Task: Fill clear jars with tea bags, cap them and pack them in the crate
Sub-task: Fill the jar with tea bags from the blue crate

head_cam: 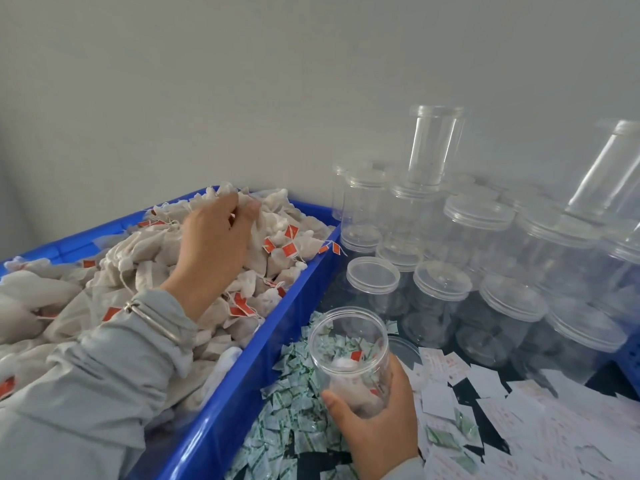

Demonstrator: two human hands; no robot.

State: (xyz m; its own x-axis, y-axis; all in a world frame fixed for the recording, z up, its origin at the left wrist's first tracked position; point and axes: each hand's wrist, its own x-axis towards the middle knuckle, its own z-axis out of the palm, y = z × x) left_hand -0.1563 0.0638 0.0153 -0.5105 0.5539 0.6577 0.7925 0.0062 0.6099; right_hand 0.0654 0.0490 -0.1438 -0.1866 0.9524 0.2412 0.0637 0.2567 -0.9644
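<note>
A blue crate (242, 393) on the left is heaped with white tea bags (138, 268) that carry red tags. My left hand (214, 244) reaches over the heap, its fingers pinched on a tea bag (250, 206) near the far rim. My right hand (377, 424) grips an open clear jar (348, 355) from below, right of the crate. The jar is upright, without a lid, and holds a few tea bags at its bottom. Several capped empty clear jars (478, 237) are stacked at the back right.
Small green-and-white sachets (294, 410) lie loose between the crate and the jar. White paper slips (519, 417) with red print cover the surface at the lower right. A grey wall (311, 81) closes off the back. A blue edge (632, 368) shows at the far right.
</note>
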